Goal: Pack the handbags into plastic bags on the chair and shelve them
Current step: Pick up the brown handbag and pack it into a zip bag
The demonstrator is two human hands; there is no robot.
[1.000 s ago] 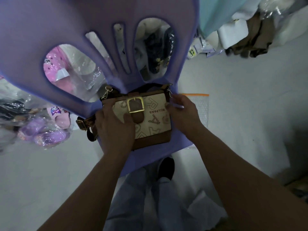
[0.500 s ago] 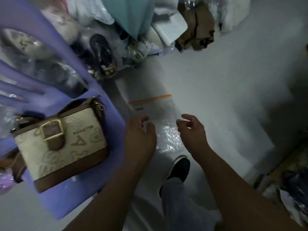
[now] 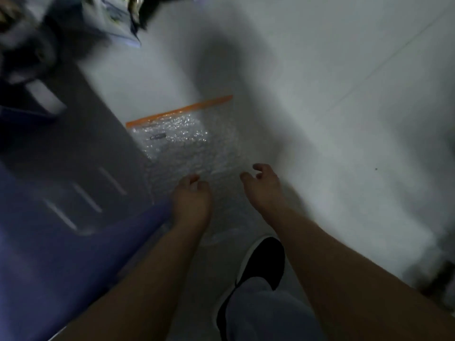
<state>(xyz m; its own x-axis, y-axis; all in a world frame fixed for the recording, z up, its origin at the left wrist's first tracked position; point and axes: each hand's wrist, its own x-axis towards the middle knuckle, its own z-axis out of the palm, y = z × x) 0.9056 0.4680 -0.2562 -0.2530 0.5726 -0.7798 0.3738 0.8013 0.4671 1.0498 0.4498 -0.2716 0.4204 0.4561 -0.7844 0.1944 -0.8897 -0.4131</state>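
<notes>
A clear bubble-wrap plastic bag with an orange zip strip along its far edge lies flat on the pale floor. My left hand hovers over the bag's near part, fingers loosely curled, holding nothing. My right hand is beside it to the right, fingers also loosely bent and empty. The purple plastic chair fills the left side, blurred. The handbag is out of view.
My black shoe and pale trouser leg stand just below the bag. Packed goods in plastic pile at the top left. A dark object sits at the right edge. Pale floor spreads to the right.
Both hands let go of the handbag on the chair and moved right and down toward the bag on the floor. The view swung right, and the handbag left the frame.
</notes>
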